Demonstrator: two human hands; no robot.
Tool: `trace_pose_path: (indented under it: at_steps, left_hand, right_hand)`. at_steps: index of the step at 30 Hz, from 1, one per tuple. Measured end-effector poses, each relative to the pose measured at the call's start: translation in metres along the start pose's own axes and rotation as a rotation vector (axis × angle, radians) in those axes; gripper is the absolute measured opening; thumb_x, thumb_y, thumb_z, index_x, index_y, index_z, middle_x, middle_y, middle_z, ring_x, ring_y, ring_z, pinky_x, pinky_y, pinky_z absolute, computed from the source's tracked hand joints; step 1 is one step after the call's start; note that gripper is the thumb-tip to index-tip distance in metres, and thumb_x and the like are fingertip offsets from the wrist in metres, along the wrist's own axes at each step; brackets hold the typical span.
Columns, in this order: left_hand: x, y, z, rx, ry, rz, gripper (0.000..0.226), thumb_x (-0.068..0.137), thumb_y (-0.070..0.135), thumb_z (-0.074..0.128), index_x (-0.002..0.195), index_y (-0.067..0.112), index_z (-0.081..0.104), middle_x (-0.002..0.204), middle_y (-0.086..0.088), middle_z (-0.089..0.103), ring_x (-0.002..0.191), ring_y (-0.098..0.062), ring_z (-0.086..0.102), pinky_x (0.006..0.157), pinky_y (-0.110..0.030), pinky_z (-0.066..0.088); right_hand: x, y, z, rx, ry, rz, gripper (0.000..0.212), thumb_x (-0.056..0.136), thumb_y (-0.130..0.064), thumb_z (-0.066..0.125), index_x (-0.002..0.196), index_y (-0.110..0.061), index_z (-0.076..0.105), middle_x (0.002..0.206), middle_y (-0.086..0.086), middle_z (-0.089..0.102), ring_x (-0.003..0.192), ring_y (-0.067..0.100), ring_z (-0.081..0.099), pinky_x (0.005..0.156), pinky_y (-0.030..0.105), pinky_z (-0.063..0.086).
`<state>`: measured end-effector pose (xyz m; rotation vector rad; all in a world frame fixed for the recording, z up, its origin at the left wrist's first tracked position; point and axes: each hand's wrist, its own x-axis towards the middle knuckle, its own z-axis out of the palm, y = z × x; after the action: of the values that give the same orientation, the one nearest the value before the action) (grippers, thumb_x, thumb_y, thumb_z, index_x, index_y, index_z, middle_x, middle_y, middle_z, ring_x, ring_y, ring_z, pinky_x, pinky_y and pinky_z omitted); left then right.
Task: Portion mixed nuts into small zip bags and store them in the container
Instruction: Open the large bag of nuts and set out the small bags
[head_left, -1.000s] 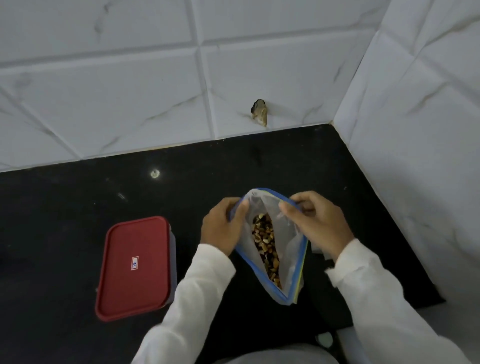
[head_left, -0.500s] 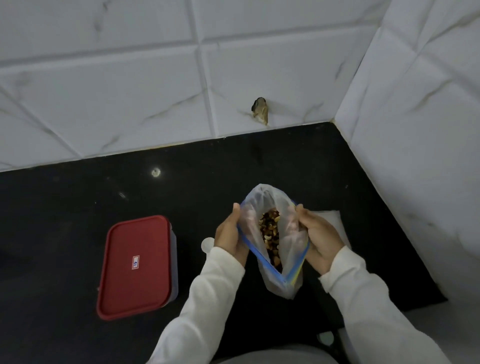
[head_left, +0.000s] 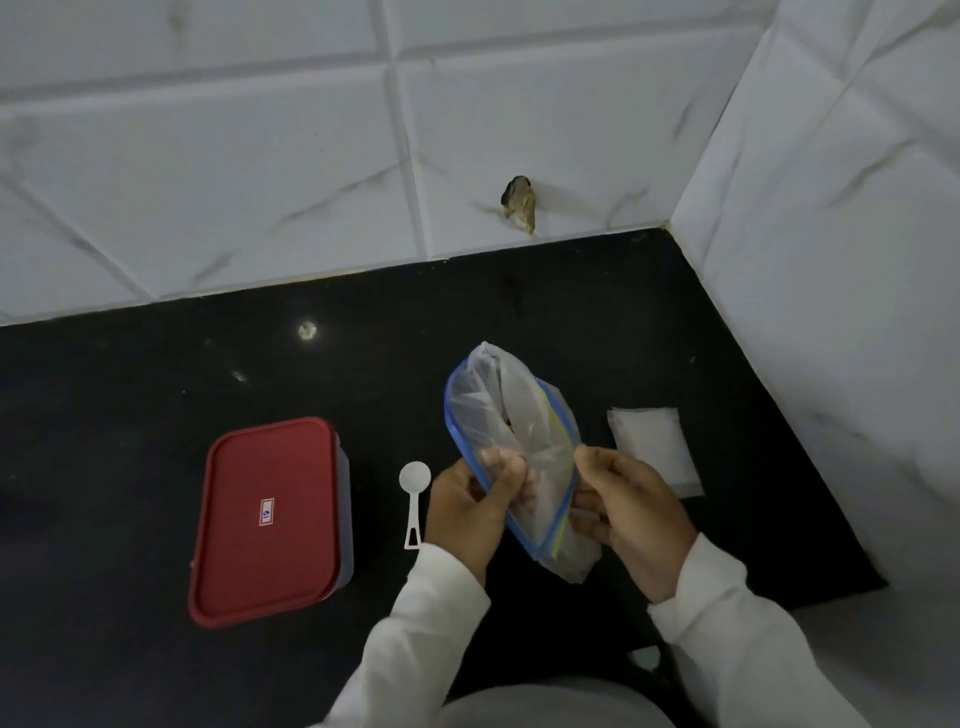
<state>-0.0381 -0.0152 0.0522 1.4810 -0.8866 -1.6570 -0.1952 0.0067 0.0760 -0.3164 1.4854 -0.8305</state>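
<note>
Both hands, left hand (head_left: 475, 506) and right hand (head_left: 631, 512), hold the nut bag (head_left: 511, 447) above the worktop (head_left: 156, 374), fingers pinched on its open blue rim. Nuts seem low inside; tilting could spill them. Container (head_left: 267, 519) sits lidded near the front-left.

Long white sleeves (head_left: 431, 618), loose cuffs, bare hands, no rings

nuts (head_left: 510, 425) mostly hidden inside crumpled bag (head_left: 511, 415), container (head_left: 347, 514) body under red lid (head_left: 267, 517)
</note>
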Motion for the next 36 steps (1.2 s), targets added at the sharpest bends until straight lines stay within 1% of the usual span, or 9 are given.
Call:
trace_pose_path:
  at_steps: [3, 7, 11, 15, 21, 23, 27, 33, 36]
  left_hand:
    - [-0.004, 0.011, 0.001, 0.028, -0.055, 0.020, 0.017, 0.085, 0.021, 0.070, 0.095, 0.007, 0.070, 0.093, -0.010, 0.075, 0.089, -0.022, 0.072, 0.082, -0.032, 0.058]
    - [-0.026, 0.003, -0.005, 0.101, -0.158, -0.107, 0.034, 0.081, 0.030, 0.071, 0.109, 0.012, 0.066, 0.094, -0.006, 0.076, 0.082, -0.019, 0.073, 0.071, -0.034, 0.060]
    - [-0.033, 0.009, -0.005, -0.146, -0.106, -0.140, 0.009, 0.088, 0.004, 0.064, 0.096, 0.007, 0.069, 0.082, -0.008, 0.076, 0.076, -0.017, 0.073, 0.065, -0.025, 0.058]
    - [-0.020, 0.021, 0.003, -0.498, -0.085, -0.134, 0.019, 0.090, -0.007, 0.053, 0.096, 0.005, 0.067, 0.083, -0.009, 0.074, 0.078, -0.018, 0.073, 0.067, -0.027, 0.060]
    - [-0.012, -0.005, 0.018, -1.036, -0.004, -0.491, 0.024, 0.065, -0.012, 0.042, 0.077, 0.006, 0.052, 0.061, -0.012, 0.055, 0.048, -0.021, 0.056, 0.050, -0.029, 0.055]
    - [-0.013, -0.007, 0.015, -1.020, 0.013, -0.476, 0.022, 0.069, -0.008, 0.037, 0.076, 0.005, 0.053, 0.054, -0.013, 0.058, 0.041, -0.022, 0.058, 0.041, -0.027, 0.051]
    - [-0.007, -0.009, 0.001, -0.818, 0.086, -0.300, 0.018, 0.094, 0.009, 0.048, 0.102, 0.009, 0.064, 0.093, -0.012, 0.068, 0.089, -0.026, 0.066, 0.079, -0.039, 0.055]
    - [0.009, -0.011, -0.002, -1.029, -0.050, -0.380, 0.019, 0.088, 0.006, 0.060, 0.106, 0.006, 0.065, 0.097, -0.006, 0.059, 0.089, -0.016, 0.056, 0.089, -0.027, 0.047]
    - [0.003, -0.017, 0.009, -1.186, -0.248, -0.498, 0.014, 0.070, 0.000, 0.075, 0.076, 0.005, 0.063, 0.065, -0.002, 0.053, 0.053, -0.012, 0.050, 0.058, -0.028, 0.052]
  right_hand:
    - [-0.010, -0.001, 0.003, -0.130, -0.079, -0.002, 0.040, 0.084, -0.047, 0.067, 0.107, -0.015, 0.068, 0.100, 0.006, 0.074, 0.092, 0.020, 0.070, 0.076, 0.033, 0.056]
    - [-0.016, 0.006, 0.007, -0.065, -0.062, -0.111, 0.018, 0.094, -0.012, 0.060, 0.110, -0.010, 0.067, 0.101, 0.011, 0.074, 0.096, 0.023, 0.070, 0.083, 0.036, 0.057]
    - [-0.011, 0.006, 0.002, 0.271, -0.027, -0.131, 0.026, 0.098, -0.001, 0.048, 0.118, -0.006, 0.063, 0.114, 0.017, 0.069, 0.112, 0.033, 0.063, 0.102, 0.053, 0.045]
    - [-0.008, 0.000, 0.000, 0.761, -0.134, -0.041, 0.040, 0.094, 0.004, 0.038, 0.130, -0.005, 0.053, 0.126, 0.023, 0.060, 0.117, 0.036, 0.058, 0.085, 0.048, 0.054]
    - [0.004, 0.029, 0.015, 0.988, -0.164, 0.062, 0.090, 0.033, 0.010, 0.084, 0.119, 0.008, 0.060, 0.112, 0.029, 0.066, 0.093, 0.041, 0.069, 0.071, 0.053, 0.058]
    - [0.000, 0.026, 0.018, 0.891, -0.111, 0.070, 0.062, 0.065, -0.007, 0.075, 0.124, 0.003, 0.059, 0.117, 0.025, 0.066, 0.098, 0.038, 0.068, 0.075, 0.050, 0.059]
    - [-0.003, 0.018, 0.009, 0.624, 0.033, -0.045, 0.033, 0.092, -0.032, 0.060, 0.117, -0.011, 0.064, 0.109, 0.014, 0.070, 0.102, 0.029, 0.066, 0.088, 0.045, 0.054]
    - [0.002, 0.012, 0.011, 0.820, -0.073, -0.015, 0.014, 0.089, 0.006, 0.053, 0.098, -0.002, 0.060, 0.063, 0.007, 0.059, 0.055, 0.012, 0.059, 0.071, 0.026, 0.050]
    - [0.016, 0.031, 0.015, 1.006, -0.189, 0.100, 0.075, 0.046, 0.011, 0.083, 0.116, 0.001, 0.058, 0.092, 0.017, 0.058, 0.095, 0.027, 0.060, 0.100, 0.031, 0.045]
